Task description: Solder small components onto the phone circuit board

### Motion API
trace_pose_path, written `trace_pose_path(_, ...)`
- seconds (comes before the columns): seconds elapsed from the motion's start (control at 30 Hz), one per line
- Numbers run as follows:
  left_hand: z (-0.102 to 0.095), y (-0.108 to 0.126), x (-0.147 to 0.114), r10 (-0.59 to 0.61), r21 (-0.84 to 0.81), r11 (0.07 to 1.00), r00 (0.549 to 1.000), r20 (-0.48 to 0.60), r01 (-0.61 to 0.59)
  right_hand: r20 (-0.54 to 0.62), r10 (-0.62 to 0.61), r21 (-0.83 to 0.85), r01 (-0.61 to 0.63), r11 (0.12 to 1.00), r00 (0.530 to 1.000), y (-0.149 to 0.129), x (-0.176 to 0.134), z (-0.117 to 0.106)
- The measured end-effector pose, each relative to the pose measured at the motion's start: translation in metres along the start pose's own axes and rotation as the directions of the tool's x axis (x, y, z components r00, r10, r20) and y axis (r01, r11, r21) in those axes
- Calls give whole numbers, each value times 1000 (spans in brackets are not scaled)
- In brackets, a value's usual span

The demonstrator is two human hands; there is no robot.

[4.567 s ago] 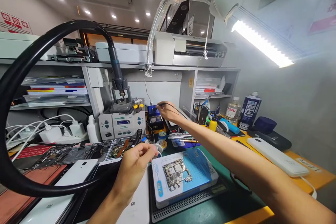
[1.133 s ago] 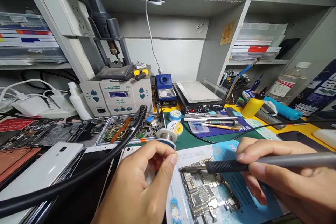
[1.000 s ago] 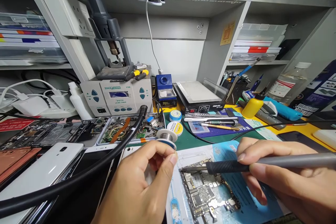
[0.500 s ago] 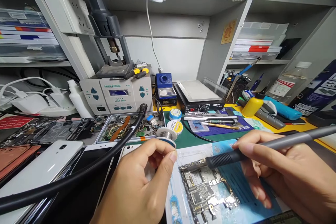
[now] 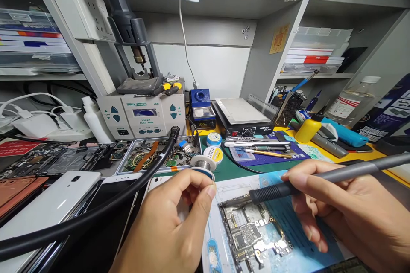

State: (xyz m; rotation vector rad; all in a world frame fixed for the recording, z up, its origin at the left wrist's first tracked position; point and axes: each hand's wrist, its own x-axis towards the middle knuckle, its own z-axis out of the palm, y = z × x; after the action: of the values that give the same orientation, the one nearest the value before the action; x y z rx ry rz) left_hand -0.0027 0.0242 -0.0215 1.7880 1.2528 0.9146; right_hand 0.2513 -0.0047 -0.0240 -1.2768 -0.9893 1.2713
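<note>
Two fingers and the thumb of my left hand (image 5: 179,217) are pinched together at the rim of a small spool of solder wire (image 5: 202,164). The fingers partly hide the spool. My right hand (image 5: 339,196) grips a soldering iron (image 5: 272,193) like a pen. The iron's metal tip slants over the upper left edge of a phone circuit board (image 5: 250,234); I cannot tell if it touches. The board lies on a blue and white printed sheet (image 5: 307,243), just right of my left hand.
A thick black hose (image 5: 141,196) crosses from the rework station (image 5: 144,115) over phones (image 5: 54,209) at left. Behind my hands are a tray of parts (image 5: 128,164), flux tins (image 5: 214,153), a heating plate (image 5: 243,113), tweezers (image 5: 256,145) and a yellow bottle (image 5: 307,130).
The soldering iron has shifted slightly left along the board's upper edge, with my right hand following. My left hand and the spool stay where they were.
</note>
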Motion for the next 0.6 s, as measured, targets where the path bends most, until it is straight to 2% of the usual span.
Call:
trace_pose_path(0.2, 2, 0, 2, -1, 22, 1000, 1000, 8, 1, -15, -4, 9, 4, 1000, 1000, -4, 2, 4)
trace_pose_path(0.33, 2, 1, 1, 0, 26, 1000, 1000, 1, 0, -5, -64, -15, 64, 998, 998, -7, 1, 3)
trace_pose_path(0.6, 1, 2, 0, 0, 7, 1000, 1000, -13, 0, 167, -168, -153, 194, 969, 972, 0, -4, -12)
